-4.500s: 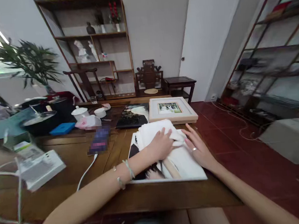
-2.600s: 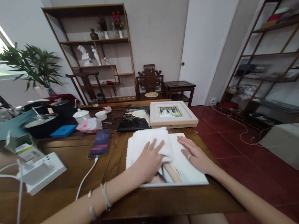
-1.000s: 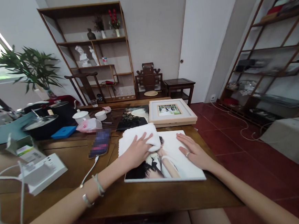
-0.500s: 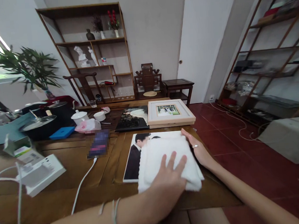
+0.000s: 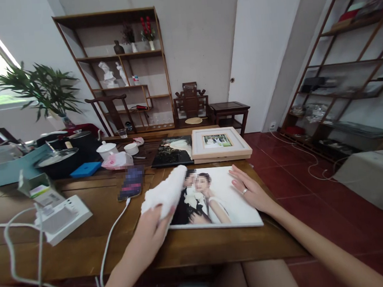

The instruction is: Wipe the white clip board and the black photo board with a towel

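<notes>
A large unframed photo print [image 5: 222,198] of a couple lies flat near the front edge of the wooden table [image 5: 87,253]. My left hand [image 5: 151,228] grips a folded white cloth [image 5: 165,192] and holds it at the print's left edge, with most of the cloth off the picture. My right hand [image 5: 250,191] rests flat on the print's right side, fingers stretched out, a ring on one finger.
Behind the print lie a dark photo print [image 5: 172,150] and a light wooden picture frame [image 5: 220,143]. A phone [image 5: 131,182] with a white cable sits to the left, beside a white box [image 5: 63,217], pots [image 5: 58,160], cups and a blue sponge [image 5: 86,169].
My left hand swept the cloth over the print, down to its front edge, then off to the left side, uncovering the picture. The right hand stayed pressed on the right side.
</notes>
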A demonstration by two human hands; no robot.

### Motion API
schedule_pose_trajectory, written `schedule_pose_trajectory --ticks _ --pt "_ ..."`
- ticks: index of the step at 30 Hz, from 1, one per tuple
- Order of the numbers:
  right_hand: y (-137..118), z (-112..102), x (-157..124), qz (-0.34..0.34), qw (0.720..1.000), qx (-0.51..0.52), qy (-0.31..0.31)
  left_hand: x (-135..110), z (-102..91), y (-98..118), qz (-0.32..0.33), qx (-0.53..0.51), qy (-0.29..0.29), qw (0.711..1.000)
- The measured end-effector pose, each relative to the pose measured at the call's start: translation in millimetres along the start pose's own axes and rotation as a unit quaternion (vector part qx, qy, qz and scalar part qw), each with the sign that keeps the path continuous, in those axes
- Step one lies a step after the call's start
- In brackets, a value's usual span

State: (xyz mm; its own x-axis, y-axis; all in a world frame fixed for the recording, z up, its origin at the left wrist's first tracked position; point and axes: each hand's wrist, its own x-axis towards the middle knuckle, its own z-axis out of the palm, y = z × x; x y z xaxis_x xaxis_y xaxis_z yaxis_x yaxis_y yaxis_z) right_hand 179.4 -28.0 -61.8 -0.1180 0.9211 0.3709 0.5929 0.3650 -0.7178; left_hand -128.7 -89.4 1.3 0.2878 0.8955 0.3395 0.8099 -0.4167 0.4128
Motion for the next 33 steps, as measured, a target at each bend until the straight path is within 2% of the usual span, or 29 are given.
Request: schedule_pose_trajectory --ticks 3,6,8,11,13,17,21,26,29,33 --pt "-4.2 -3.6 -0.7 -0.012 0.998 -0.054 -0.016 0.6 6.9 -13.4 -0.105 -0.042 0.061 0.992" --pt "-20.4 -6.8 -5.1 -0.051 0.987 -0.15 -0.033 -1.8 13.2 -20.4 -0.15 -0.065 0.087 0.983" --pt "-39.3 -4.8 -11.0 -0.104 0.968 -0.216 -0.072 -3.6 16.1 -23.2 -0.172 -0.094 0.11 0.974" --pt "-72.3 9.4 -21.6 -0.18 0.935 -0.269 -0.147 -4.7 20.1 -27.7 -0.213 -0.142 0.142 0.956" --pt "-89.1 24.9 -26.8 -0.201 0.921 -0.288 -0.17 -4.7 22.7 -30.5 -0.23 -0.18 0.164 0.942" --pt "-98.3 52.8 -28.7 -0.201 0.908 -0.334 -0.153 -5.8 25.3 -30.7 -0.264 -0.251 0.226 0.903" --pt "-91.3 65.2 -29.1 -0.245 0.885 -0.382 -0.104 -7.6 22.6 -21.7 -0.291 -0.25 0.3 0.873" --pt "-92.1 70.3 -36.7 -0.316 0.838 -0.441 -0.06 -8.4 17.2 -9.4 -0.287 -0.226 0.395 0.843" --pt "-95.8 68.3 -39.4 -0.354 0.813 -0.459 -0.053 -8.3 16.3 -6.3 -0.283 -0.222 0.426 0.83" --pt "-97.9 61.4 -38.7 -0.375 0.813 -0.441 -0.064 -8.1 15.5 -5.6 -0.261 -0.198 0.43 0.841"
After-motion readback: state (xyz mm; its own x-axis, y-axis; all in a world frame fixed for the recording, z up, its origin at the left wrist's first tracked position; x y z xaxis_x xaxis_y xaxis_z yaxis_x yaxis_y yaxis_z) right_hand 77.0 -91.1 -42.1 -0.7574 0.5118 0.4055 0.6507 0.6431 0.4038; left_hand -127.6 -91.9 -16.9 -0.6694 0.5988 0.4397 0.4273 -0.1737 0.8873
